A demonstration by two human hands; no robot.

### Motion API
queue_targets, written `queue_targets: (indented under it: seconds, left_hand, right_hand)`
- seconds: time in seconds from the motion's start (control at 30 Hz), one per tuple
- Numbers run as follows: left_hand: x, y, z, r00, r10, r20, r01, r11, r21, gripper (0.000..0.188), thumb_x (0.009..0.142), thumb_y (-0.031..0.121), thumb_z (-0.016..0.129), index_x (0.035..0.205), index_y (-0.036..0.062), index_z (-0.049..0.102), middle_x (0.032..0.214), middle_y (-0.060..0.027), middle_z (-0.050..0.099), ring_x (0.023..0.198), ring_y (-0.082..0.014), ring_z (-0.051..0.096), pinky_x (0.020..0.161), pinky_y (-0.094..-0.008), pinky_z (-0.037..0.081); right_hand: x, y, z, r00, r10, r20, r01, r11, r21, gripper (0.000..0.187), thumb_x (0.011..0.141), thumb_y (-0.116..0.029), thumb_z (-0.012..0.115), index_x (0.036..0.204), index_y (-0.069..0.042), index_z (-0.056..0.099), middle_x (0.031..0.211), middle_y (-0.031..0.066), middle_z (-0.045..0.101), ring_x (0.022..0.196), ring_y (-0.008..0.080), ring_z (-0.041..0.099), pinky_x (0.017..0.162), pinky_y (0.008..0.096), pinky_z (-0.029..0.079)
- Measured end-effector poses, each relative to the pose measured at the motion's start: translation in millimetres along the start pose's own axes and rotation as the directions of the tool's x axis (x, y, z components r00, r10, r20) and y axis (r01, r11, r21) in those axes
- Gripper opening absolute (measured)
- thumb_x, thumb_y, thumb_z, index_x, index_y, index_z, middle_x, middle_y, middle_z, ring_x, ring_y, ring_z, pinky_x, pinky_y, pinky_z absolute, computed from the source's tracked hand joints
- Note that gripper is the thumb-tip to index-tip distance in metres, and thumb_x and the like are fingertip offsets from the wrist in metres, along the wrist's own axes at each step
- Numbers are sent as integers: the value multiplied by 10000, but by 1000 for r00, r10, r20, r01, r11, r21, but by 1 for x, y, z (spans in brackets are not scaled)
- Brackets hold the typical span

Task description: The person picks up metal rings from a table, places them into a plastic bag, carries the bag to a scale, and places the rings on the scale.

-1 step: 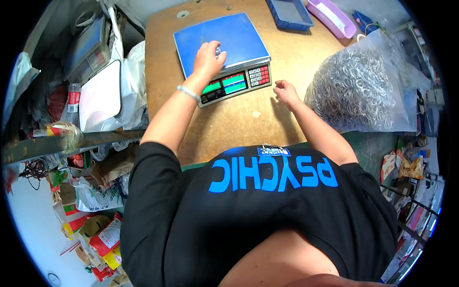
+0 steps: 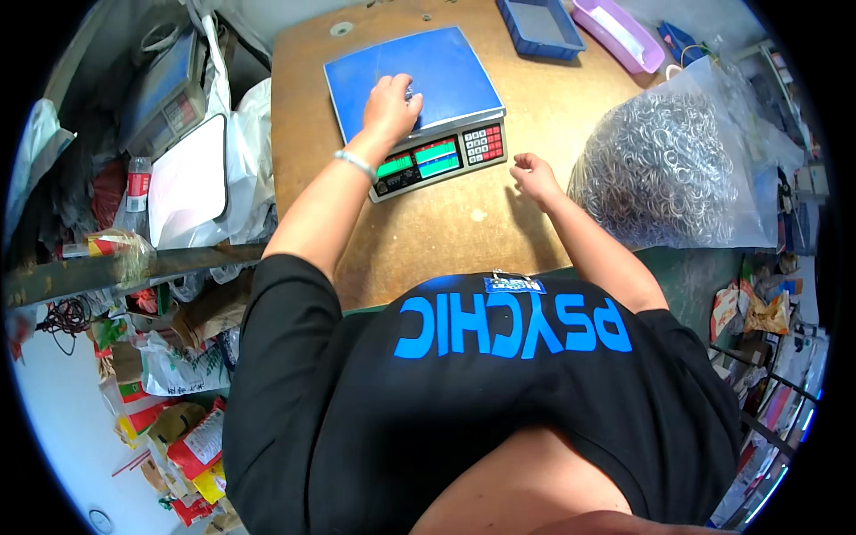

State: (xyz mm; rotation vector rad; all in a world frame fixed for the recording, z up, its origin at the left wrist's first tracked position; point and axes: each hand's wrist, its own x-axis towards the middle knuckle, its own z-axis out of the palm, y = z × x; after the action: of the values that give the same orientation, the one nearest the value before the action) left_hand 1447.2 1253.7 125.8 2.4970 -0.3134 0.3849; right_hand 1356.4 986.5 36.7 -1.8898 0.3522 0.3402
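My left hand (image 2: 390, 109) is over the blue weighing plate (image 2: 446, 71) of a digital scale, its fingers curled round small shiny silver metal rings (image 2: 409, 93); only a bit of them shows past the fingers. Whether the rings touch the plate I cannot tell. Below the plate, the scale's front panel (image 2: 437, 157) has lit green displays and a keypad. To the right of the scale, my right hand (image 2: 536, 181) hovers over or rests on the wooden table (image 2: 428, 241), fingers loosely bent and apart, with nothing visible in them.
A large clear plastic bag (image 2: 660, 160) full of silver metal rings stands at the table's right. At the back are a blue tray (image 2: 541, 27) and a purple basket (image 2: 618, 34). On the left stand another scale (image 2: 165, 98), a bottle (image 2: 137, 185) and a white board (image 2: 189, 178).
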Motion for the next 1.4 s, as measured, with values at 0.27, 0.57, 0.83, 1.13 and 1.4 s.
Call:
queue_targets:
  seconds: [0.27, 0.57, 0.83, 1.13, 1.4]
  left_hand:
    - [37, -5, 35, 984, 167, 66, -179, 935, 307, 320, 751, 295, 576, 995, 89, 555, 1024, -104, 516, 1046, -274, 416, 840, -400, 346]
    - [31, -18, 16, 989, 121, -89, -107, 983, 150, 348, 782, 348, 516, 983, 70, 572, 1059, -104, 528, 1065, -274, 421, 898, -465, 276]
    - [-134, -3, -21, 978, -65, -198, 29, 982, -184, 162, 733, 156, 584, 834, 29, 573, 838, -120, 561, 813, -284, 522, 741, -368, 397]
    - [-264, 25, 17, 840, -416, 349, 539, 714, -447, 137, 755, 142, 566, 792, 13, 597, 721, -128, 559, 677, -233, 556, 617, -321, 440]
    - [-243, 10, 7, 814, -490, 313, 581, 702, -412, 150, 766, 155, 567, 830, 24, 604, 686, -69, 573, 602, -127, 531, 570, -255, 436]
  right_hand:
    - [-33, -4, -20, 1000, -15, 11, 15, 1000, 27, 350, 759, -134, 563, 1074, 6, 501, 884, 71, 547, 725, 129, 527, 546, 240, 469]
    - [-30, -4, -10, 998, -9, 64, 7, 1000, 30, 341, 757, -123, 565, 1066, 11, 507, 890, 70, 552, 729, 125, 528, 575, 238, 471]
    - [-19, 4, -1, 993, -16, 115, 18, 1000, -13, 333, 772, -128, 568, 1073, 0, 502, 858, 56, 552, 698, 121, 526, 570, 234, 444]
    - [-13, 1, 9, 967, -231, 110, 251, 943, -219, 343, 762, -134, 554, 1094, -56, 522, 790, 67, 572, 682, 148, 548, 625, 279, 458]
    - [-8, -26, 10, 909, -393, 138, 392, 695, -603, 482, 721, -104, 500, 1198, -145, 446, 789, 137, 603, 736, 296, 583, 676, 373, 464]
